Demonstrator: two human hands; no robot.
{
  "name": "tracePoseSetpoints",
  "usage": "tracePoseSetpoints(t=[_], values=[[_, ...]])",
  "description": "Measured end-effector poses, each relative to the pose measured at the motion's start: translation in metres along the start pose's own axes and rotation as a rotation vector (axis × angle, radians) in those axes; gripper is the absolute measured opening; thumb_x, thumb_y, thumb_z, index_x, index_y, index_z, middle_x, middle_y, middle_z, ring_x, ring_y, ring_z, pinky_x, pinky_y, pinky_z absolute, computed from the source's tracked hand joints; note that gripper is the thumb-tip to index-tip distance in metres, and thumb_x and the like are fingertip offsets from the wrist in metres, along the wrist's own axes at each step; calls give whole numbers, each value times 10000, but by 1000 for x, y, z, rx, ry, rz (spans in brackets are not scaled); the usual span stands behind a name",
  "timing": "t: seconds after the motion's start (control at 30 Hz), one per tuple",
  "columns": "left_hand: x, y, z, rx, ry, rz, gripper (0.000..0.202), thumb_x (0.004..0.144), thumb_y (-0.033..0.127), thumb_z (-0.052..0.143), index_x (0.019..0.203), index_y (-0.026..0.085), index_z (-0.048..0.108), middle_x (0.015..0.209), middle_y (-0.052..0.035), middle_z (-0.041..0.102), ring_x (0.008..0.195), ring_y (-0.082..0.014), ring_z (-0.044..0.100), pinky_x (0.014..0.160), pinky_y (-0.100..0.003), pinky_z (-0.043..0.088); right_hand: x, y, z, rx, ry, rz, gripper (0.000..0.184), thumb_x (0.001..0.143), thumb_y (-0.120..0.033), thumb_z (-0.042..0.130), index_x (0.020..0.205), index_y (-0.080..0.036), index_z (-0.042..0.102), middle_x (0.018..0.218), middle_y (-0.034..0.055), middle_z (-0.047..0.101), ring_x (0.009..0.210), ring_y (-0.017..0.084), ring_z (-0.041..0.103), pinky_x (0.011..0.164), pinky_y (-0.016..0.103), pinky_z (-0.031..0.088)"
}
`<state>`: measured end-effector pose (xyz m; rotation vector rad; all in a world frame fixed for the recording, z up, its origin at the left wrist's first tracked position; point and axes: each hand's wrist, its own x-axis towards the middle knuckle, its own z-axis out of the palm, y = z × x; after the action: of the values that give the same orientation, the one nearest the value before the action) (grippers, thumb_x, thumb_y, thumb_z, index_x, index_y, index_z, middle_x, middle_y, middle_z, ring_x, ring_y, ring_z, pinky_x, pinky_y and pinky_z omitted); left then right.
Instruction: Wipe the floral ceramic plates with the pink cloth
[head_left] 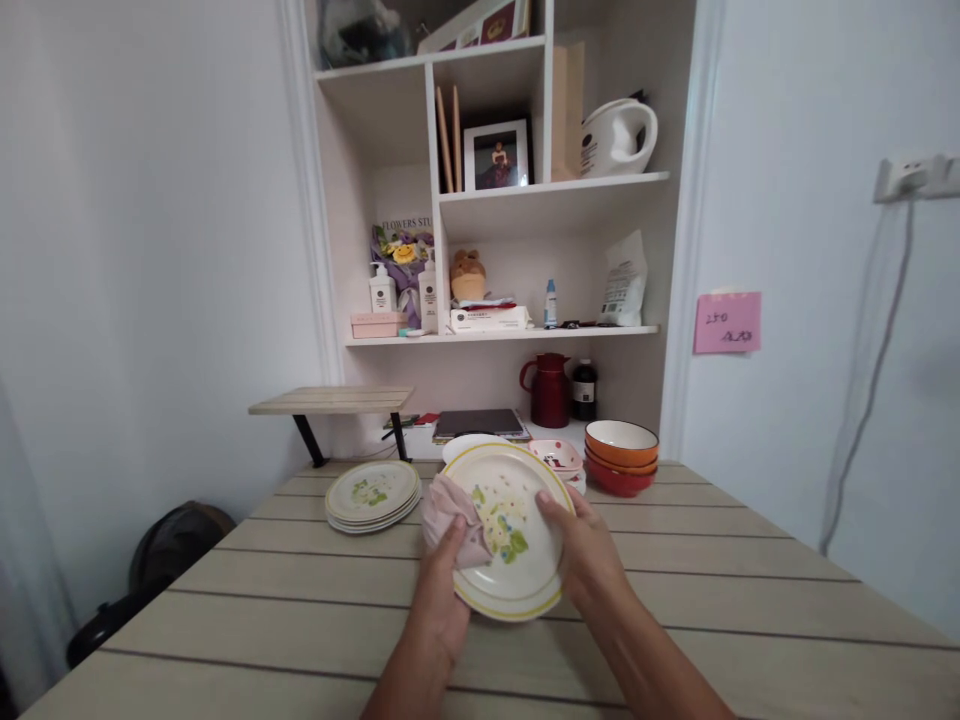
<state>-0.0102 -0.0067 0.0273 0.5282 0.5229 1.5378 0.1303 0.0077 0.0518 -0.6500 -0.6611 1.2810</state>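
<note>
A round white plate (525, 590) with a yellow rim and a printed flower pattern is held tilted above the table, facing me. My right hand (589, 545) grips its right edge, thumb on the face and fingers behind. At the left edge, a pale pink cloth (457, 520) is folded over the rim, and my left hand (442, 580) pinches cloth and plate together with the thumb in front. To the left lies a stack of similar flowered plates (373, 492). Behind the held plate, a white dish (472, 442) is mostly hidden.
Orange and red bowls (621, 455) are stacked at the back right, beside a patterned pink-and-white bowl (556, 456). A small raised shelf (334, 400) stands at the back left. A red jug (549, 390) and dark bottle (584, 390) stand in the alcove. The slatted table (262, 620) extends around my arms.
</note>
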Motion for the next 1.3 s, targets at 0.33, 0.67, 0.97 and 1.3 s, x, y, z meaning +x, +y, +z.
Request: tracePoseSetpoints(t=[0.33, 0.67, 0.97, 1.3], values=[[-3, -10, 1, 6, -2, 7, 523, 749, 239, 721, 1235, 120, 569, 1121, -154, 712, 1086, -312, 639, 966, -444, 497, -6, 29, 7, 159, 137, -72, 674, 613, -297, 807, 1228, -229, 542, 844, 17, 769, 703, 226, 719, 710, 364, 588], [-2, 23, -8, 125, 38, 143, 675, 688, 193, 768, 1311, 163, 511, 1153, -148, 699, 1077, -312, 643, 947, -434, 508, 1, 5, -2, -77, -184, 189, 619, 664, -216, 758, 1242, -185, 536, 989, 101, 753, 791, 251, 716, 679, 351, 575], [-8, 28, -9, 218, -172, 75, 667, 718, 215, 747, 1335, 178, 499, 1147, -151, 700, 1069, -308, 647, 945, -433, 494, -3, -21, -10, -107, -351, 183, 662, 744, -265, 718, 1339, -292, 429, 1010, 65, 742, 819, 256, 712, 675, 357, 557], [-16, 32, -2, 251, -126, 60, 624, 701, 263, 754, 1275, 126, 549, 1096, -176, 713, 1047, -330, 652, 935, -460, 493, -5, -7, -5, -72, -320, 179, 518, 675, -213, 761, 1152, -159, 566, 908, 108, 757, 745, 268, 715, 706, 397, 570]])
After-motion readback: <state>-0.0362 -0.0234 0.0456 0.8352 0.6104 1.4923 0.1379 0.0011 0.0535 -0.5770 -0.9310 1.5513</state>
